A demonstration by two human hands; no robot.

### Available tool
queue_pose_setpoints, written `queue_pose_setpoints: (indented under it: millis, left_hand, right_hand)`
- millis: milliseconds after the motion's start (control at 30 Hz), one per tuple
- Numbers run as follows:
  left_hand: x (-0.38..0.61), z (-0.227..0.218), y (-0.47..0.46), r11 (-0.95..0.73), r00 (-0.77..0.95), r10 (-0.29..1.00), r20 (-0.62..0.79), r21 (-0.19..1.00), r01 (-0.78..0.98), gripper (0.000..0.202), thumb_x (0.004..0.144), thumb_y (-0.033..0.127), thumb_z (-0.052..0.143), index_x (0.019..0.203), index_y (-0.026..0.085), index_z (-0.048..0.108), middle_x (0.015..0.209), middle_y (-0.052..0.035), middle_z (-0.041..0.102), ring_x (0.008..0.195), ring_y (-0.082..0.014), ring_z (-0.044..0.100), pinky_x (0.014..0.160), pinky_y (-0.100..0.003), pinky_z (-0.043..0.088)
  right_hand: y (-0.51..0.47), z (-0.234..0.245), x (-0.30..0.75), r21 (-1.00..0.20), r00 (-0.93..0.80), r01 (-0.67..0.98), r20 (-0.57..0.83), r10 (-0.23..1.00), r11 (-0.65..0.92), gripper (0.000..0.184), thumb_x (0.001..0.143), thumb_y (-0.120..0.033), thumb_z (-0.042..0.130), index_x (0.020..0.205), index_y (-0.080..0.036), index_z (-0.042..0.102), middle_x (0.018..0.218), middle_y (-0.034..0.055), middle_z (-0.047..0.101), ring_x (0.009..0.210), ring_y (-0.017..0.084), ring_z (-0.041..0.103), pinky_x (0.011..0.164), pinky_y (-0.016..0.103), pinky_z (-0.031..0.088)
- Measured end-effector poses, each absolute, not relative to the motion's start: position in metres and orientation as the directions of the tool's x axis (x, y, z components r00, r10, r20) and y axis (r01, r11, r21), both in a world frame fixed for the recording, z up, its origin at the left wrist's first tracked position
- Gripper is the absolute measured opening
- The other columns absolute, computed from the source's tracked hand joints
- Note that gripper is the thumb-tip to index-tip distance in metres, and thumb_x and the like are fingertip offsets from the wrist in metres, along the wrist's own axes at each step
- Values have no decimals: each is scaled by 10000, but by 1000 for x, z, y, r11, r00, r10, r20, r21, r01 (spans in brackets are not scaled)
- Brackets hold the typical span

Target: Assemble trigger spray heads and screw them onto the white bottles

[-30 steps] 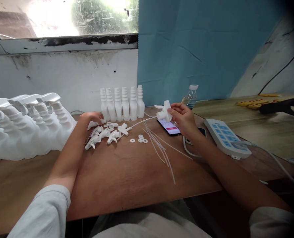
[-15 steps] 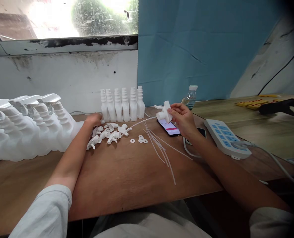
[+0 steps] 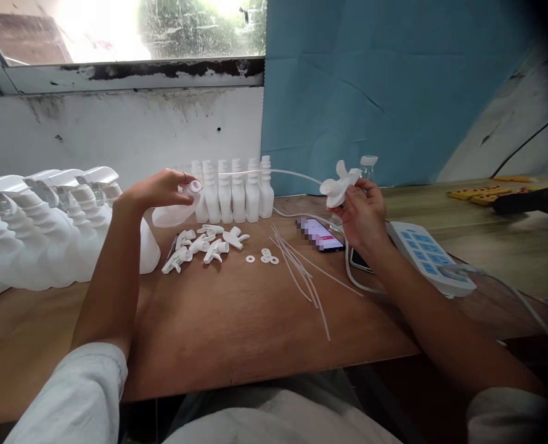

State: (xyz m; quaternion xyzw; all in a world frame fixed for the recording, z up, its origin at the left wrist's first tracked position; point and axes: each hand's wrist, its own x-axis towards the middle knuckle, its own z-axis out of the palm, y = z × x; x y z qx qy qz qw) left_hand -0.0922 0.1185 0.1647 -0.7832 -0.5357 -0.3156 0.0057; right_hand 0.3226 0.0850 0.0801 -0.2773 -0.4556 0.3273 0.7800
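Observation:
My left hand (image 3: 163, 188) is closed round the neck of a white plastic bottle (image 3: 174, 214), which tilts with its open mouth toward the right. My right hand (image 3: 363, 209) grips a white trigger spray head (image 3: 341, 185). From that head a thin white tube (image 3: 278, 171) reaches left, its far end near the bottle's mouth but apart from it. Several loose spray heads (image 3: 200, 245) lie on the table below my left hand. Several white washers (image 3: 265, 256) and thin tubes (image 3: 296, 271) lie to their right.
Upright white bottles (image 3: 239, 191) stand in a row by the wall. Bottles with spray heads fitted (image 3: 61, 234) crowd the left side. A phone (image 3: 320, 234), a clear bottle (image 3: 368, 165) and a power strip (image 3: 431, 259) with its cable are on the right.
My left hand has lifted a bottle from beside the row and tilted it. My right hand has moved right and slightly up with the spray head, and its tube now points left at bottle-mouth height.

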Motion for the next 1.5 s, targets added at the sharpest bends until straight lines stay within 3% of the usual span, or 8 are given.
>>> queue_pose_setpoints:
  millis: [67,133,633,1133,1267,1367,1433,1500]
  left_hand:
    - [-85,173,102,-527,423,813,400,198,826,361,649,386,709,988,264,719,825,3,663,786,-210,634,696,-274,478]
    - [-75,177,88,-556,468,789,397,137,820,325,696,395,682,998,276,707,818,1,646,822,-218,634,710,-278,474]
    - [-57,172,75,-590,469,774,425,213,779,179,707,296,667,882,271,695,682,11,556,765,-224,621,700,-328,466]
    - [-29,191,45,-700,681,696,229,5,714,364,782,364,545,1087,210,672,776,-2,629,705,-154,562,640,-255,383]
    - [-21,193,37,-764,736,641,218,88,639,352,794,314,544,1107,218,673,846,2,657,732,-133,567,646,-230,385]
    - [-19,197,30,-794,751,608,259,175,582,354,794,278,569,1131,239,668,945,11,682,809,-129,587,696,-217,409]
    - [-18,199,26,-801,754,597,274,264,538,361,799,265,589,1152,232,661,1002,3,689,876,-139,604,742,-221,435]
    - [-17,198,26,-794,767,583,269,390,467,369,813,262,606,1177,212,644,1060,-19,690,936,-153,618,786,-234,464]
  right_hand:
    - [83,82,322,-707,366,-285,543,755,647,446,633,-357,805,936,-255,494,984,12,616,793,172,608,551,294,534]
    - [82,83,320,-701,354,-293,552,755,650,446,627,-345,813,929,-260,496,980,2,616,801,167,607,547,278,534]
    - [77,87,321,-670,404,-207,605,686,712,440,637,-325,792,951,-264,490,972,17,607,806,174,601,519,247,500]
    - [75,107,325,-449,352,-44,829,434,893,493,612,-363,805,999,-277,511,868,-8,550,749,154,581,572,277,514]
    - [65,140,304,-236,253,-10,940,231,972,362,728,-340,760,1041,-303,582,852,-17,554,706,134,576,541,254,502]
    - [52,175,282,48,183,95,981,-64,994,260,824,-311,704,1081,-315,661,915,5,597,795,127,608,610,246,500]
    - [44,194,263,135,86,92,986,-143,986,249,845,-306,697,1093,-302,681,1018,10,627,872,132,619,677,249,511]
    - [38,203,244,82,28,6,996,-82,997,235,843,-282,707,1077,-305,695,1040,0,647,892,142,626,727,271,522]
